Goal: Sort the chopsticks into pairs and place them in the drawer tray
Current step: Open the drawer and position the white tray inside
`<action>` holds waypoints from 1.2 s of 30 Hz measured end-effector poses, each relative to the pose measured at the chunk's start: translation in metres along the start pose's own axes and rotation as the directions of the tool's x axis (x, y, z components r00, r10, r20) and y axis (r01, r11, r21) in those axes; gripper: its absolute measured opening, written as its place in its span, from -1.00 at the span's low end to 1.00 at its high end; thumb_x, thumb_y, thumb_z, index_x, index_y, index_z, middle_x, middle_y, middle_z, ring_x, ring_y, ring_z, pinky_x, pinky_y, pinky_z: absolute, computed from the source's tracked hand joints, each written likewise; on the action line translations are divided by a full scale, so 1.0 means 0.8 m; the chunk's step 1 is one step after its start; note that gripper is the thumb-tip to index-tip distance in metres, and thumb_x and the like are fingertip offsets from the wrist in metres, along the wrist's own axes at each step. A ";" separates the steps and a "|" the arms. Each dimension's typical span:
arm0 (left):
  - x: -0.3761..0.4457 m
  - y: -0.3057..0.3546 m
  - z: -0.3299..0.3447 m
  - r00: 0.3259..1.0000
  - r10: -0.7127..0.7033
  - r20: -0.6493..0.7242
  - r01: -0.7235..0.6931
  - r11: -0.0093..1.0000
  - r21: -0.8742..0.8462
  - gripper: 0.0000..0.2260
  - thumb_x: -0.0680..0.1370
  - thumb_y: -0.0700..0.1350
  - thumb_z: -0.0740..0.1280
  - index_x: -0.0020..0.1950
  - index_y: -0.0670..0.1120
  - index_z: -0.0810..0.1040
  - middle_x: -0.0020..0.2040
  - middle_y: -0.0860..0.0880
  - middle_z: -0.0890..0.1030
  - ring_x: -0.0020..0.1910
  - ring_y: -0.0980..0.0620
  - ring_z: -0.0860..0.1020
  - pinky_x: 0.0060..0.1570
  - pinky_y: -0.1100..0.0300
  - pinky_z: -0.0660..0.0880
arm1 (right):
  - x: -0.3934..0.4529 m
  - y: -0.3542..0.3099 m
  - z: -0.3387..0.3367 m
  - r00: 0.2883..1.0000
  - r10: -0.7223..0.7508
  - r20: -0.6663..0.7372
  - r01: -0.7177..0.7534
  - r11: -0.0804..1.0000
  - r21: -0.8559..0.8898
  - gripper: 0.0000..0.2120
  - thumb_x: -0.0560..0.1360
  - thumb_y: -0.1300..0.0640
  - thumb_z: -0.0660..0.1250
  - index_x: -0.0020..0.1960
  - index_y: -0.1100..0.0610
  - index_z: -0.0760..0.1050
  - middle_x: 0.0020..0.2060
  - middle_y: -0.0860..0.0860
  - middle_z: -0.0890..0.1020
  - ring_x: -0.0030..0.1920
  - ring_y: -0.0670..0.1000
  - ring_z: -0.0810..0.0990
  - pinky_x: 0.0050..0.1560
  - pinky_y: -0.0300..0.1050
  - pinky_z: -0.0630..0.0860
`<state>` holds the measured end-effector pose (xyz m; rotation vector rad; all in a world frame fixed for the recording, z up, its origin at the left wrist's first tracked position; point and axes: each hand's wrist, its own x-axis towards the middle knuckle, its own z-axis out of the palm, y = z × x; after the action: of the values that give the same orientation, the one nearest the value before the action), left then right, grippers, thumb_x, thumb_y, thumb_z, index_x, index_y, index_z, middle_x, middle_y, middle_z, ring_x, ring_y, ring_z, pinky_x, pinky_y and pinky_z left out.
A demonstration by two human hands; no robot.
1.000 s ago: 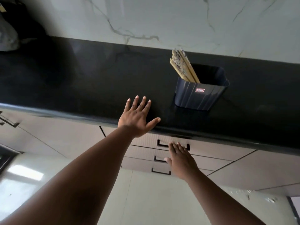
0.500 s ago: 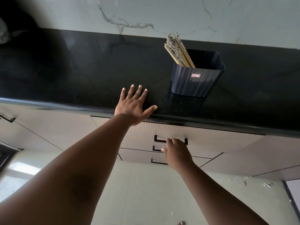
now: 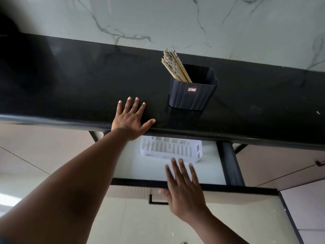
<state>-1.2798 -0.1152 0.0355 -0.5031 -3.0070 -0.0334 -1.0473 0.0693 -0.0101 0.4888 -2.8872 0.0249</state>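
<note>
Hands: both mine are empty. My left hand (image 3: pixel 131 120) lies flat with fingers spread on the front edge of the counter (image 3: pixel 70 88); my right hand (image 3: pixel 182 189) hovers with straight fingers over the front rim of the open drawer (image 3: pixel 193 186), touching nothing I can make out.

Chopsticks, place: the chopsticks (image 3: pixel 173 68) stand bunched in a dark holder (image 3: pixel 191 95) on the counter, near my left hand and to its right.

Tray, place: the white slotted tray (image 3: pixel 171 149) sits at the back of the drawer, partly under the counter's overhang. I see nothing in it.

Handling: I judge them light, stiff, wooden sticks, thin enough to roll and slip apart once loose. They should not break under a normal pinch.

Where to hold: I would pinch the exposed upper ends, above the holder's rim, one or two at a time.

Pairing cue: the tops carry a dark pattern, too small for me to match from the head view.

Axis: long axis nearly upright, leaning up and to the left, patterned ends highest, lower ends hidden in the holder.

Tray slots: they run front to back, so I expect to lay each pair flat.
</note>
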 end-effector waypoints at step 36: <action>-0.102 0.059 0.059 0.792 -0.227 0.567 0.608 0.379 -0.698 -0.38 0.61 0.19 0.17 0.55 -0.15 0.15 0.53 -0.18 0.26 0.47 -0.17 0.28 0.40 -0.06 0.26 | 0.074 0.145 0.030 0.397 0.693 0.602 -0.900 0.164 0.405 -0.53 0.59 0.18 0.13 0.49 0.06 0.28 0.43 0.07 0.41 0.31 0.15 0.47 0.13 -0.13 0.41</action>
<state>-1.1917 -0.0949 -0.0192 0.3601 -3.1360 -1.7712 -1.1446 0.1586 -0.0191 -1.2141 -2.8513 1.3702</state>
